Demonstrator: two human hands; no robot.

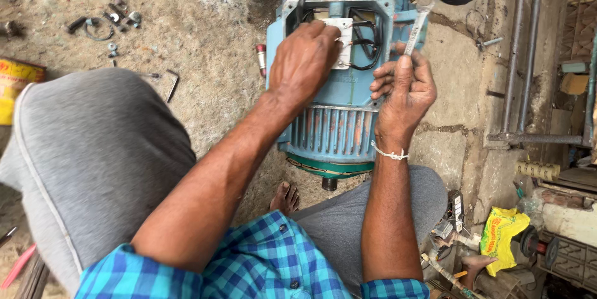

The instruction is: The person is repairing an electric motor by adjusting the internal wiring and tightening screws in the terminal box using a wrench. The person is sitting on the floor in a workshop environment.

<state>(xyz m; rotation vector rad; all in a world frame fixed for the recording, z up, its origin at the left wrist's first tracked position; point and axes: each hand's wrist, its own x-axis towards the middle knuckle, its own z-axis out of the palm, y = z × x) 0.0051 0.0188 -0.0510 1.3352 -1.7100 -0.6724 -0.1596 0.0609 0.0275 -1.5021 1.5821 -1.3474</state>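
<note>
Left hand (pixel 303 62) covers half the white terminal block (pixel 343 41); its fingertips are hidden. The blue motor (pixel 339 97) runs off the top edge. Scattered bolts (pixel 112 16) are too small to identify.

Dusty dirt floor (pixel 193 31), cracked stone slabs (pixel 460 93), metal pipe frame (pixel 528 56) in daylight.

1. Blue electric motor (pixel 339 103), ribbed casing, lies on the ground with its open terminal box facing up.
2. White terminal block (pixel 345 47) sits inside that box, black wires beside it.
3. Flat metal spanner (pixel 415 28) stands upright at the box's right edge.

Dirt floor (pixel 199 37): motor (pixel 339 106), probably bolts (pixel 115 16)
</note>
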